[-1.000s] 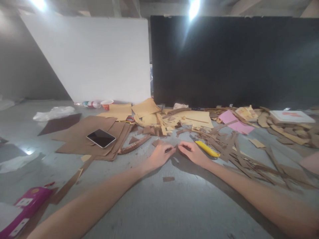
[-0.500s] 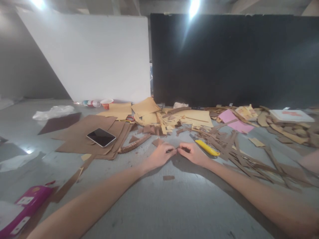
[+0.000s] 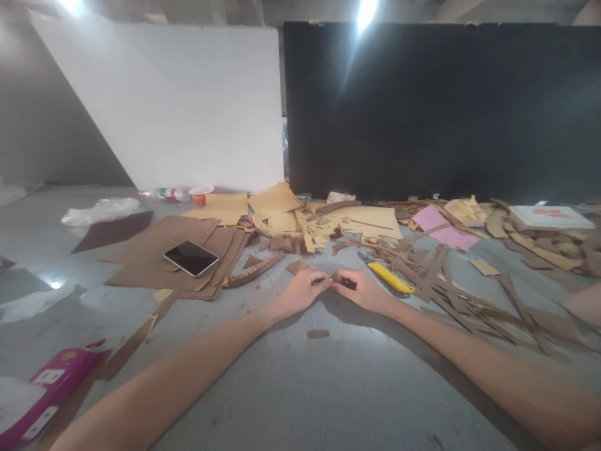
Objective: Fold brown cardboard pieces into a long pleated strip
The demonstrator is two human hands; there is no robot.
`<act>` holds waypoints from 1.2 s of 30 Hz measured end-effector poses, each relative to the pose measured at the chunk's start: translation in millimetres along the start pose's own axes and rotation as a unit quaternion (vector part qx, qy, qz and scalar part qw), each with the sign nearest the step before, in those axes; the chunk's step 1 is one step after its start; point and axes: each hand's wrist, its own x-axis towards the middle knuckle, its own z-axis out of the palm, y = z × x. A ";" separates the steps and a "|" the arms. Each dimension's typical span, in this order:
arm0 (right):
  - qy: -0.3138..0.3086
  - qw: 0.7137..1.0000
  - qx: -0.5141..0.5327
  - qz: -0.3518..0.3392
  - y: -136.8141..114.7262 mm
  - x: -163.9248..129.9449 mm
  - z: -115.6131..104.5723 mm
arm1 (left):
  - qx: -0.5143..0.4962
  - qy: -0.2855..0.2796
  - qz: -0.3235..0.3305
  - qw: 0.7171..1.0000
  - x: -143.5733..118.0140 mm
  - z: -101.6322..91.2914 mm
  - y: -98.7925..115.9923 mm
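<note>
Head view: L hand (image 3: pixel 300 291) & R hand (image 3: pixel 361 289) meet fingertip to fingertip on grey floor (image 3: pixel 300 388), pinching small dark cardboard piece (image 3: pixel 334 280) btwn them. Yellow utility knife (image 3: pixel 390 279) just beside R hand. Phone (image 3: pixel 190 258) on brown cardboard sheets (image 3: pixel 154 247), left. Loose scrap (image 3: pixel 318 334) near wrists.

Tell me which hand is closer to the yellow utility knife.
Right. The right hand lies just beside the yellow utility knife, nearly touching its near end. The left hand sits farther away, on the other side of the right hand.
</note>
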 end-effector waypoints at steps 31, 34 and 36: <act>0.059 0.998 0.001 -0.027 -2.1 -4.2 -1.8 | -0.009 0.040 -0.025 0.999 0.6 0.4 -12.3; 0.055 0.998 -0.010 -0.041 -4.0 -3.6 -1.9 | -0.033 0.034 -0.034 0.998 1.5 -1.7 -10.9; 0.062 0.997 -0.010 -0.049 -5.3 -2.9 -2.3 | -0.066 0.034 -0.036 0.997 2.2 -2.7 -9.8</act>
